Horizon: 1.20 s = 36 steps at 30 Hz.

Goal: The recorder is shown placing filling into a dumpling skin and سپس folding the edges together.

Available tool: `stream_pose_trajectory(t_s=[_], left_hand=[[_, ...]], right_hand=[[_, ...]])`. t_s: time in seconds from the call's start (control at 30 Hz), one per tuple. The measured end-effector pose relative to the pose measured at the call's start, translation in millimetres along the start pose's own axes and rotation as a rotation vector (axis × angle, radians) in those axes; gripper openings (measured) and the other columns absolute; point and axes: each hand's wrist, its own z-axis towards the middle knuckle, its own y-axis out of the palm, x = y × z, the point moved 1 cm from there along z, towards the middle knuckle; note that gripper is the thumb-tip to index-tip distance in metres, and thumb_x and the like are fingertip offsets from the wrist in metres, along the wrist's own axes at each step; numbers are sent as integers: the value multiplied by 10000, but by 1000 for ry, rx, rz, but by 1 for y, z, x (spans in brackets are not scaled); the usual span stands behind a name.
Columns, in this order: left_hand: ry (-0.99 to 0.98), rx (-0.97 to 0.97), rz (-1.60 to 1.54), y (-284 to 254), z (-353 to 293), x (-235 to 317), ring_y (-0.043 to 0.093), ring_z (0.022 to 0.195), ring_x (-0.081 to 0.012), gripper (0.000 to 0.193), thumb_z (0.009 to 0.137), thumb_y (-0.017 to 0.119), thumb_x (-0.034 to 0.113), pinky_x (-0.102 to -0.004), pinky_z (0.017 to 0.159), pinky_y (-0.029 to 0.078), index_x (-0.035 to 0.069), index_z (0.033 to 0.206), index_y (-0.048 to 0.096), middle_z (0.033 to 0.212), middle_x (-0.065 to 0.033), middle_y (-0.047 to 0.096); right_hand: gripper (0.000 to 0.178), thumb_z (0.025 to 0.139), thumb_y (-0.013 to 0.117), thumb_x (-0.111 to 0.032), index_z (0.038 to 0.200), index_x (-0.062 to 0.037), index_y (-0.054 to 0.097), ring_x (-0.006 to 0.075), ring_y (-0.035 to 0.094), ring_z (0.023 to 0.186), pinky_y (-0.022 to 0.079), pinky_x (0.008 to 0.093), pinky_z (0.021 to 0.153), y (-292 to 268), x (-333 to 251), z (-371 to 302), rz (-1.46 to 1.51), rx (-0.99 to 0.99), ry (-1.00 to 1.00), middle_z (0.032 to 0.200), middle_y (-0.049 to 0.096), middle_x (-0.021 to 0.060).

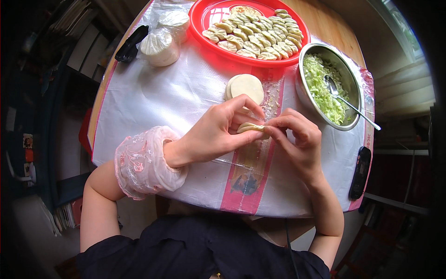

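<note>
Between my two hands, over the middle of the table, is a small folded dumpling (pixel 249 127) of pale dough. My left hand (pixel 216 128) cradles it, thumb along its near side. The fingertips of my right hand (pixel 297 135) pinch its right end. Just beyond my left hand lies a short stack of round dough wrappers (pixel 247 88). A steel bowl (pixel 357 95) of chopped pale green cabbage (pixel 320 86) stands to the right, a spoon (pixel 344 98) resting in it. At the back, a red tray (pixel 197 28) carries rows of finished dumplings (pixel 260 37).
Plastic-wrapped stacks of wrappers (pixel 160 46) sit at the back left, beside a black object (pixel 132 44). A black elongated device (pixel 360 173) lies by the right edge. A silvery plastic cover (pixel 139 97) is spread over the wooden table (pixel 325 23). Shelves (pixel 83 56) stand at left.
</note>
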Motion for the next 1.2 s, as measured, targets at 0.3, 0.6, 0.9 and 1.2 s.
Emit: stream_pose_trajectory(t_s=[0.3,0.6,0.9,1.2], left_hand=[[11,10,26,0,-1,0,613,1010,-98,233,895,613,-22,-221,840,512,7,1100,507,1056,-64,621],[6,7,11,1,-1,-1,615,966,-81,164,929,568,-7,-212,824,506,-25,1092,571,1021,-52,642],[119,38,212,1,-1,-2,660,919,-141,216,906,584,0,-253,793,522,-10,1114,526,976,-116,688],[107,42,163,3,-2,-2,666,938,-174,335,910,576,8,-264,776,516,28,1202,413,974,-155,698]], right_hand=[[112,766,702,59,865,23,666,149,617,704,488,260,635,2,3,1,109,-2,16,791,635,80],[126,746,720,62,846,30,650,123,591,665,465,249,597,-2,2,2,99,-17,-36,764,626,70],[141,762,696,79,881,20,651,97,569,741,455,236,667,1,0,-1,194,-6,148,778,605,46],[125,783,700,36,902,25,668,144,600,714,466,261,621,-1,1,1,64,-73,7,787,623,81]])
